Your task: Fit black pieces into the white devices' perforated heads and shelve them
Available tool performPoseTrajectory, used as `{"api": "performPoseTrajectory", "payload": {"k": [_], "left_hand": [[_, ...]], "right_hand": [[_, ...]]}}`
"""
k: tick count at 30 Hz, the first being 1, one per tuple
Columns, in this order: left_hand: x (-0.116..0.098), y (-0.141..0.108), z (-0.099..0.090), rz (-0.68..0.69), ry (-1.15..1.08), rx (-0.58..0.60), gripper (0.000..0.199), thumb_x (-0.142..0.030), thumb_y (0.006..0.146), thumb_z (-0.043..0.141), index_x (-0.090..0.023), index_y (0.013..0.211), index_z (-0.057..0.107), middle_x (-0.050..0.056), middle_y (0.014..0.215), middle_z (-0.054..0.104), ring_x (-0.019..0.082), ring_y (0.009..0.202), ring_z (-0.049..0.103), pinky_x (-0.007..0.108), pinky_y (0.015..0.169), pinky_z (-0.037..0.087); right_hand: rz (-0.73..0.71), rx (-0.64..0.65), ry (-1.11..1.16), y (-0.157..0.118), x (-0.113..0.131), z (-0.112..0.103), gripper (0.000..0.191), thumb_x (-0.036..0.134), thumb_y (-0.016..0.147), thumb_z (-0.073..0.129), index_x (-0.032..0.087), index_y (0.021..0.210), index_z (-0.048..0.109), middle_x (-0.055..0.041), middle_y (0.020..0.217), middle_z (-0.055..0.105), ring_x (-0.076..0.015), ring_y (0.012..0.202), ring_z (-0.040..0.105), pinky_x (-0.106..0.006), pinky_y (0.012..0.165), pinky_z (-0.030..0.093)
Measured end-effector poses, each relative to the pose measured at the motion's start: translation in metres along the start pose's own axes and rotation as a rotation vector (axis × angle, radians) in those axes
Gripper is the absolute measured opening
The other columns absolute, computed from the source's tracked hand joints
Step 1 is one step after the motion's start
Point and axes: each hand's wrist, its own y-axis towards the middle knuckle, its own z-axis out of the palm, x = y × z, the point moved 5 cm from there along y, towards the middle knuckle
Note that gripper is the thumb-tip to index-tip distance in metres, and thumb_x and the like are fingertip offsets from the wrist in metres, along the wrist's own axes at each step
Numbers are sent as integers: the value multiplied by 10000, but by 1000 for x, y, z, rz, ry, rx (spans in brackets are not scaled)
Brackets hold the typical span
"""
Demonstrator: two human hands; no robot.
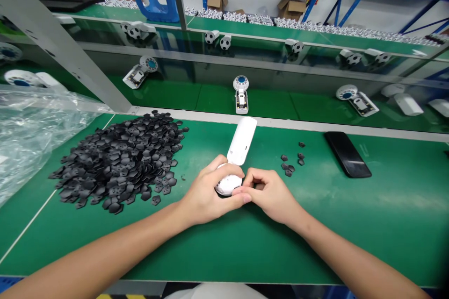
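Note:
My left hand [210, 191] is wrapped round the round end of a white plastic housing [242, 142]. The housing's long flat part points away from me above the green bench. At the near right edge of the round end, my right hand [270, 194] is closed in a pinch, its fingertips meeting my left thumb. Whatever the pinch holds is hidden by the fingers. To the left lies a large pile of black pentagon pieces [122, 159]. Several loose black pentagon pieces [289, 167] are scattered to the right of my hands.
A black phone [347, 154] lies at the right. Clear plastic bags [38, 126] cover the left side. Beyond the bench's pale edge, a green conveyor belt [175, 96] carries white units [241, 96] with round heads. A grey metal post [66, 42] rises at the left.

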Motion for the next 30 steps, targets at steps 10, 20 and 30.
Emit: {"api": "performPoseTrajectory", "payload": {"k": [10, 20, 30], "left_hand": [[5, 5, 4, -41, -50, 50, 376, -452, 818, 868, -240, 1100, 740, 24, 995, 624, 166, 863, 601, 281, 770, 460], [8, 2, -6, -148, -156, 2, 405, -448, 994, 668, -301, 1371, 670, 35, 1204, 696, 174, 929, 631, 300, 846, 495], [22, 3, -2, -268, -413, -96, 644, -387, 933, 774, -254, 1494, 487, 79, 1215, 637, 179, 977, 615, 275, 811, 521]], "right_hand": [[-28, 60, -93, 2, 9, -5, 303, 400, 851, 835, 198, 718, 651, 21, 682, 640, -140, 637, 520, -268, 594, 399], [-32, -250, -1173, -10, 45, -115, 354, 500, 1046, 558, 262, 840, 720, -28, 910, 765, -224, 754, 655, -323, 618, 368], [66, -192, -1210, -10, 27, -127, 188, 424, 952, 674, 284, 896, 786, -31, 886, 776, -285, 930, 714, -328, 654, 443]]}}
